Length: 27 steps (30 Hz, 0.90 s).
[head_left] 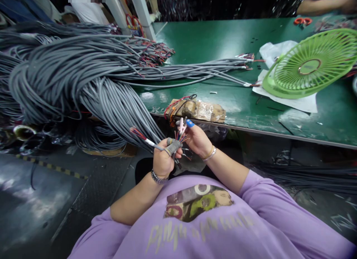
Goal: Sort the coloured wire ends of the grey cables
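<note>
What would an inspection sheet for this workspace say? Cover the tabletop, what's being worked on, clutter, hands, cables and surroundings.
Surface: green table, shiny, scuffed near the front edge, small scraps on it.
Work in hand: grey cable with a white band; thin coloured wires splay between the hands.
Clutter: green fan over a white sheet; scissors at the far side; taped block at the front edge.
Hands: left hand grips the cable; right hand is at the wires, its hold unclear.
Cables: large grey bundle drapes over the table edge.
Surroundings: a forearm across the table; striped tape on the floor.
</note>
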Motion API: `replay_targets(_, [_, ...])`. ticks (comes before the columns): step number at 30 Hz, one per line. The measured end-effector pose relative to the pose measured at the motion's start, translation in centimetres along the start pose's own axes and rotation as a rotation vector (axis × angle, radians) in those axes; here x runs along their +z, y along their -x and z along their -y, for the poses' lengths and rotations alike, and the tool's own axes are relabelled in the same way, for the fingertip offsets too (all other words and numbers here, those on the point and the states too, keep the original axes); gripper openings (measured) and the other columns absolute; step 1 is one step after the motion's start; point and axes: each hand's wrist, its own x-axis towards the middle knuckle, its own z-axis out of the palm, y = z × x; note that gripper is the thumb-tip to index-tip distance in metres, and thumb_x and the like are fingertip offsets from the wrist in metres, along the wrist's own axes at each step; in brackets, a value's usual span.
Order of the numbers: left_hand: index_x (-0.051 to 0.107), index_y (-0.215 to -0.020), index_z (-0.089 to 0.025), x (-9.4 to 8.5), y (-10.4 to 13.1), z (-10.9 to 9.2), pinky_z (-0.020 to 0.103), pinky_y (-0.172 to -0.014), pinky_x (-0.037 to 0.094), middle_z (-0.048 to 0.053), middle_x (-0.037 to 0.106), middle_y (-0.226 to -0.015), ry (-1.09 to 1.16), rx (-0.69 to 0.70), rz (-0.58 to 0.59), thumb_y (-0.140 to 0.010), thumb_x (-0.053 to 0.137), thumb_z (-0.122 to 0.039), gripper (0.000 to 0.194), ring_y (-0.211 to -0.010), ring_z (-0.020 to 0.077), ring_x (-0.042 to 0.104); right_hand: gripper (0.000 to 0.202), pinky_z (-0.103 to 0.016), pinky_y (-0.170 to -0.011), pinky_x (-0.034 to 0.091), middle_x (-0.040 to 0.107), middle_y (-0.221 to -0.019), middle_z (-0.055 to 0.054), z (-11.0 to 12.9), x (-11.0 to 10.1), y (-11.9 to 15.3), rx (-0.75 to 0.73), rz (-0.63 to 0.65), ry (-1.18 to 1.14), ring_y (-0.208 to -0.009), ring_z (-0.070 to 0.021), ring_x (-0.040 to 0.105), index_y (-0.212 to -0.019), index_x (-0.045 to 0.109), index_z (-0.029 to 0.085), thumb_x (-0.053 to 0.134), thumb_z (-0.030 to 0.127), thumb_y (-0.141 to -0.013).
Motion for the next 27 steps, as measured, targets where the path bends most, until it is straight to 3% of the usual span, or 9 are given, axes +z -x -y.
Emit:
replay_targets(6, [0.059, -0.061, -0.015, 0.3, 0.0, -0.2, 0.016, -0.038, 0.04, -0.001, 0.06, -0.05, 0.015, -0.007, 0.021, -0.066, 0.076, -0.035, 0.026, -0.039, 0.0066, 0.052, 0.044, -0.024, -0.059, 0.046, 0.067, -0.073, -0.002, -0.7, -0.5, -0.8, 0.009, -0.019, 0.009, -0.06, -0.0106, 0.055, -0.079, 0.068, 0.017, 0.062, 0.06, -0.083])
replay_targets(10, [0.059, -0.06, -0.015, 0.3, 0.1, -0.3, 0.016, -0.038, 0.041, -0.001, 0.061, -0.05, 0.037, -0.006, 0.037, -0.066, 0.075, -0.035, 0.026, -0.04, 0.0067, 0.052, 0.047, -0.023, -0.057, 0.047, 0.065, -0.067, -0.002, -0.4, -0.1, -0.8, 0.1, 0.01, -0.029, -0.057, -0.0108, 0.055, -0.076, 0.067, 0.016, 0.063, 0.063, -0.08])
replay_targets(14, [0.058, -0.061, -0.016, 0.3, -0.1, -0.1, 0.016, -0.038, 0.04, -0.001, 0.06, -0.05, 0.018, -0.024, 0.019, -0.065, 0.076, -0.037, 0.027, -0.039, 0.0068, 0.052, 0.044, -0.023, -0.056, 0.048, 0.066, -0.068, -0.002, -0.3, 0.2, -0.9, 0.171, 0.0, -0.098, -0.056, -0.0102, 0.055, -0.076, 0.066, 0.016, 0.066, 0.06, -0.079])
replay_targets(20, [0.059, -0.062, -0.016, 0.2, -0.6, 0.3, 0.016, -0.038, 0.04, -0.001, 0.06, -0.049, 0.008, -0.032, -0.001, -0.066, 0.075, -0.036, 0.026, -0.039, 0.007, 0.051, 0.037, -0.021, -0.056, 0.047, 0.066, -0.068, -0.001, -0.4, 0.6, -1.0, 0.142, -0.058, -0.16, -0.059, -0.01, 0.057, -0.076, 0.067, 0.017, 0.067, 0.053, -0.082])
replay_targets(27, [0.059, -0.061, -0.015, -0.1, -0.6, 0.7, 0.016, -0.038, 0.041, -0.001, 0.06, -0.049, 0.005, -0.029, -0.006, -0.066, 0.075, -0.032, 0.024, -0.039, 0.0068, 0.052, 0.041, -0.021, -0.053, 0.046, 0.065, -0.065, -0.001, -0.4, 1.0, -0.9, 0.128, -0.061, -0.175, -0.056, -0.0095, 0.055, -0.075, 0.067, 0.015, 0.069, 0.057, -0.079])
